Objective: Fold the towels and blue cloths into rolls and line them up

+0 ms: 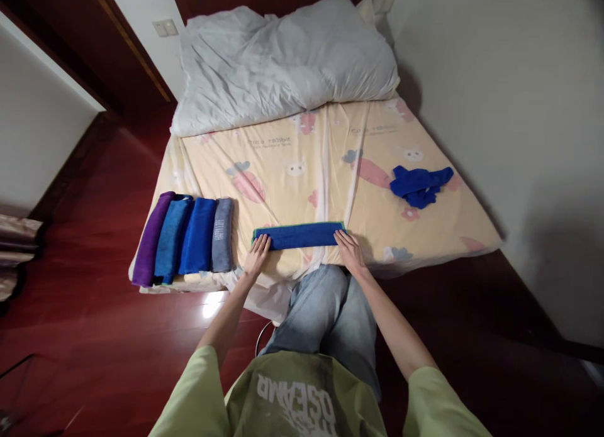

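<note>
A blue towel point(302, 236) with green edging lies folded into a long narrow strip near the front edge of the bed. On its left end rests my left hand point(258, 249), fingers laid flat on the cloth. My right hand point(348, 247) lies on the right end in the same way, fingers stretched out. Left of the strip is a row of folded towels: a purple towel point(153, 242), a teal-blue towel point(173, 239), a bright blue towel point(198, 236) and a grey towel point(223, 236) with lettering. A crumpled blue cloth point(418, 185) lies toward the bed's right side.
The bed point(283, 198) has a yellow sheet with carrot and rabbit prints. A large grey-white quilt point(287, 60) is bunched at the headboard end. A wall point(495, 97) stands close on the right. Dark red floor point(85, 324) shows at the left.
</note>
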Motion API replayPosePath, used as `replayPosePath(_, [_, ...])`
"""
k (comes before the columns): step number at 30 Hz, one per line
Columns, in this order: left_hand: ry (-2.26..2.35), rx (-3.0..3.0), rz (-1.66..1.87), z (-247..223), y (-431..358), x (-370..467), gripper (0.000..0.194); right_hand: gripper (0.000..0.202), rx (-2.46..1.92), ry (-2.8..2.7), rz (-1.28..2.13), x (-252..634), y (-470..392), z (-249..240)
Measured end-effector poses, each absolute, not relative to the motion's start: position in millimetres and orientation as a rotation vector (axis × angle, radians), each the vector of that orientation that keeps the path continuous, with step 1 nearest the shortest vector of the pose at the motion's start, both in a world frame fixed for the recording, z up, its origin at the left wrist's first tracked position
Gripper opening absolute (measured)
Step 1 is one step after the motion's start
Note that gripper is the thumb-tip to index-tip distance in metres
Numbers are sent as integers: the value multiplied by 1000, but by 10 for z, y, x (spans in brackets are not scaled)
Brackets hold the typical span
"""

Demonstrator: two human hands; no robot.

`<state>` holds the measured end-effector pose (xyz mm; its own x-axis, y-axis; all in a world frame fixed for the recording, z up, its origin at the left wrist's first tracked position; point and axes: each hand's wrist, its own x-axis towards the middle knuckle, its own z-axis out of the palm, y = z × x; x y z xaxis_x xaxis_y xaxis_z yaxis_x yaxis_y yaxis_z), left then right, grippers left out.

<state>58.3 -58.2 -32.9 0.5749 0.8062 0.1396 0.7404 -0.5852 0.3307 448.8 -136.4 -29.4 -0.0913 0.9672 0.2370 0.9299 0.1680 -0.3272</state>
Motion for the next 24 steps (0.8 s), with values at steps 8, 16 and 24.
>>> replayPosePath(8, [1198, 2589, 353, -310, -1081, 341, 60, 56, -1704, -2107, 172, 4522, -1876, -272])
replayPosePath(16, [1231, 2423, 471, -252, -1125, 269, 57, 50, -1709, -1955, 350, 4560, -1812, -187])
replayPosePath(24, [1400, 2004, 760, -201, -902, 198, 38, 38, -1601, -1543, 695, 4782, -1530, -301])
